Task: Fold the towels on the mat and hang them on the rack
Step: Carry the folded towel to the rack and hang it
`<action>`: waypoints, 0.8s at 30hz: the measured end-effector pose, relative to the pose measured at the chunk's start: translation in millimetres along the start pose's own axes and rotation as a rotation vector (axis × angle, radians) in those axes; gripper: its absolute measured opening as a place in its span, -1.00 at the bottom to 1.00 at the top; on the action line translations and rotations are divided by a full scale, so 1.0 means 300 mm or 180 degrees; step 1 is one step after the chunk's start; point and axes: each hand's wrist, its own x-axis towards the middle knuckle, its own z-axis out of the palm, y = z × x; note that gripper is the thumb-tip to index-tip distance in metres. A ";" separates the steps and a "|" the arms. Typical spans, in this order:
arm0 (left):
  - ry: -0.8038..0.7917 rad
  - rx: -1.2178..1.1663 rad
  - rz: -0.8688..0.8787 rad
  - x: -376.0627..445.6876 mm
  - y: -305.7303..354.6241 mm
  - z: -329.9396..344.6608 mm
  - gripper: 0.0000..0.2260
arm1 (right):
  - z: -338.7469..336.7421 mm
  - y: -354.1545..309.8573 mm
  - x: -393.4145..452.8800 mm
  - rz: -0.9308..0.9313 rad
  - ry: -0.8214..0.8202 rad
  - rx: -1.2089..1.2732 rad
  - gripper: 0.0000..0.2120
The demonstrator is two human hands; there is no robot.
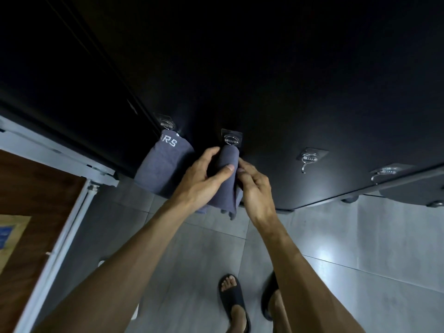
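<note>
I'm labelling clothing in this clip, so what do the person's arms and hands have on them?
Nothing that shows: the left hand and right hand are bare, with no gloves, rings or watch visible. Both forearms are bare as far as the frame's lower edge, with no sleeve in view.

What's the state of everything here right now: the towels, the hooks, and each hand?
First towel: hanging from the leftmost hook.
Second towel: at the second hook, held.
Third hook: bare.
Fourth hook: bare.
Left hand: grips the second towel.
Right hand: fingers pinch its edge.
</note>
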 end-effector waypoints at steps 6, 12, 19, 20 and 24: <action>-0.0162 -0.0088 0.0055 -0.018 -0.008 0.000 -0.53 | -0.018 -0.007 -0.009 0.0173 -0.0190 -0.0027 -0.59; 0.0026 0.0664 0.0287 -0.014 0.022 -0.038 -0.52 | -0.063 -0.046 -0.017 0.0037 -0.0268 -0.0928 -0.57; 0.0436 0.1527 0.0766 -0.135 0.114 -0.103 -0.61 | -0.129 -0.216 -0.041 -0.0693 -0.0312 -0.2013 -0.71; 0.0502 0.1648 0.0781 -0.163 0.130 -0.109 -0.63 | -0.132 -0.245 -0.042 -0.0818 -0.0425 -0.2151 -0.70; 0.0874 0.2074 0.0748 -0.280 0.197 -0.122 -0.69 | -0.136 -0.369 -0.040 -0.1307 -0.0989 -0.2788 -0.61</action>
